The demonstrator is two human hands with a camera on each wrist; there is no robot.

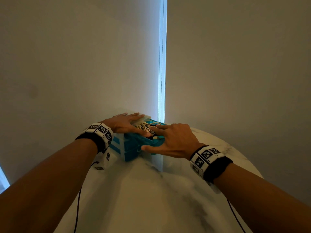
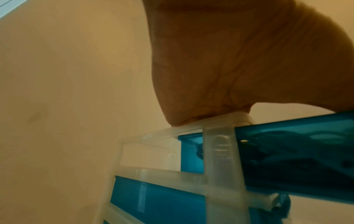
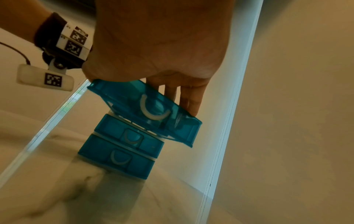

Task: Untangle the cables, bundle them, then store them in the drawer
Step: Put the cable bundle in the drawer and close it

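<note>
A small drawer unit (image 1: 128,153) with a clear frame (image 2: 218,153) and teal drawers stands on the marble table. Its top drawer (image 1: 143,142) is pulled out, and white cables (image 1: 144,127) are heaped inside it. My left hand (image 1: 129,125) lies flat on the unit's top with straight fingers, its thumb reaching toward the cables. My right hand (image 1: 165,138) is spread over the open drawer. Its fingers press on the cables and its thumb lies along the drawer's front. From below, the top drawer (image 3: 134,97) sticks out under my right palm (image 3: 153,37).
The marble table (image 1: 151,199) has a rounded edge at the right. Roller blinds hang just behind the unit, with a bright gap (image 1: 162,64) between them. Thin black wires (image 1: 77,207) trail from my wrist bands across the table. Two lower drawers (image 3: 124,153) are closed.
</note>
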